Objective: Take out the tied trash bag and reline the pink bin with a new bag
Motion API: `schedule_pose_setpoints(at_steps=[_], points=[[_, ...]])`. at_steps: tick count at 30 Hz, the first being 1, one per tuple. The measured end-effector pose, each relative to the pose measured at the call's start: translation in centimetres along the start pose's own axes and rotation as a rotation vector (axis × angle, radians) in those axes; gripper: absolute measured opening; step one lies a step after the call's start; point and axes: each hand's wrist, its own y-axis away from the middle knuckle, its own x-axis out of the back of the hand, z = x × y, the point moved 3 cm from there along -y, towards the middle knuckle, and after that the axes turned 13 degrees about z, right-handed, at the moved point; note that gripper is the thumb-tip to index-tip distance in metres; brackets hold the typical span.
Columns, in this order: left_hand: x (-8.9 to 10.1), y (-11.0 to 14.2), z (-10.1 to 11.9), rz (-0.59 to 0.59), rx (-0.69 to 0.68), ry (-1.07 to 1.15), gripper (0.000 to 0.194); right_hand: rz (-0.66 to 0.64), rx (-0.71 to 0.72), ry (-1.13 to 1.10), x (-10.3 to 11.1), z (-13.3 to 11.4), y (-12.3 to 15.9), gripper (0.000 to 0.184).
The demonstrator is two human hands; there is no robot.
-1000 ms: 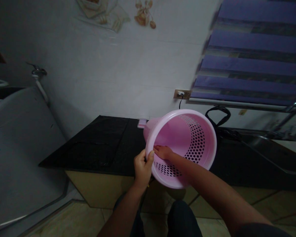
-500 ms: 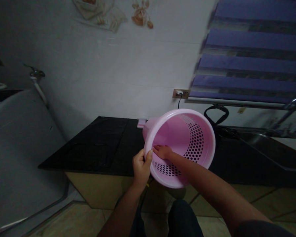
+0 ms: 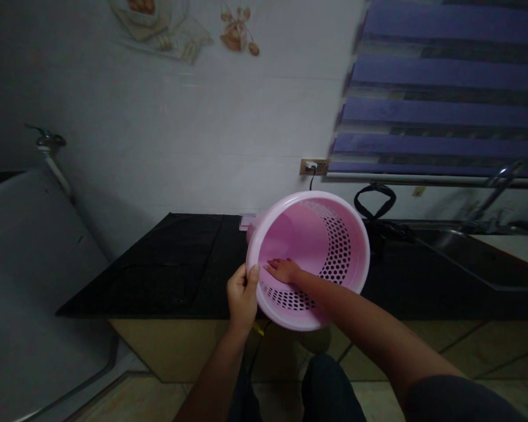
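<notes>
A pink plastic laundry basket (image 3: 305,234) with rows of holes in its side is tilted so its mouth faces me, in front of the black counter. My left hand (image 3: 243,299) grips the rim at its left edge, the thumb lying over the lip. Inside, my right hand (image 3: 284,270) lies on the solid part of the inner wall, fingers stretched out and pointing left. I see no other object in the basket. Its outer underside is mostly hidden.
A black counter (image 3: 158,264) runs along the tiled wall, with a sink (image 3: 457,243) and faucet (image 3: 504,176) at right. Black plastic bags (image 3: 376,202) lie behind the basket. A plug sits in the outlet (image 3: 314,167). At left stands a white appliance (image 3: 35,281).
The view has shifted slightly, so the basket and both hands appear a little further left. My left hand keeps hold of the rim; my right hand stays against the inner wall.
</notes>
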Motion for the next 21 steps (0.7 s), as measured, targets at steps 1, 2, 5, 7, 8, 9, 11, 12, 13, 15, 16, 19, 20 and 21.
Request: schedule_pose_setpoints(at_steps=[1, 2, 5, 7, 8, 9, 11, 12, 13, 15, 16, 19, 20, 21], points=[[0.1, -0.1, -0.2, 0.001, 0.015, 0.011, 0.045, -0.001, 0.006, 0.003, -0.1, -0.1, -0.1, 0.072], [0.3, -0.3, -0.3, 0.002, 0.033, 0.027, 0.045, -0.001, 0.013, 0.007, -0.1, -0.2, -0.1, 0.072], [0.7, -0.8, -0.8, 0.0, 0.107, 0.11, 0.042, 0.004, 0.029, 0.017, -0.4, -0.4, -0.4, 0.07], [0.9, -1.1, -0.8, -0.002, 0.157, 0.174, 0.04, 0.01, 0.034, 0.019, -0.5, -0.6, -0.7, 0.07], [0.9, -1.3, -0.8, 0.0, 0.175, 0.199, 0.04, 0.01, 0.035, 0.023, -0.5, -0.7, -0.8, 0.07], [1.0, -1.4, -0.7, 0.003, 0.19, 0.219, 0.039, 0.009, 0.038, 0.029, -0.5, -0.8, -1.0, 0.07], [1.2, -1.6, -0.5, 0.012, 0.208, 0.248, 0.039, 0.004, 0.043, 0.042, -0.6, -0.9, -1.3, 0.07], [1.3, -1.7, -0.4, 0.016, 0.213, 0.258, 0.038, 0.002, 0.047, 0.047, -0.6, -1.0, -1.5, 0.07], [1.4, -1.9, -0.4, 0.017, 0.216, 0.265, 0.038, 0.002, 0.051, 0.049, -0.6, -1.1, -1.6, 0.07], [1.5, -2.1, -0.3, 0.011, 0.219, 0.265, 0.039, 0.003, 0.056, 0.049, -0.7, -1.2, -1.8, 0.07], [1.5, -2.3, -0.3, 0.005, 0.22, 0.26, 0.039, 0.005, 0.057, 0.046, -0.7, -1.3, -1.9, 0.07], [1.6, -2.8, -0.2, -0.014, 0.234, 0.246, 0.04, 0.012, 0.05, 0.035, -0.7, -1.4, -2.2, 0.07], [1.6, -3.0, -0.2, -0.019, 0.24, 0.246, 0.041, 0.013, 0.047, 0.031, -0.7, -1.4, -2.3, 0.07], [1.6, -3.1, -0.1, -0.021, 0.246, 0.248, 0.041, 0.012, 0.042, 0.029, -0.6, -1.5, -2.3, 0.07]])
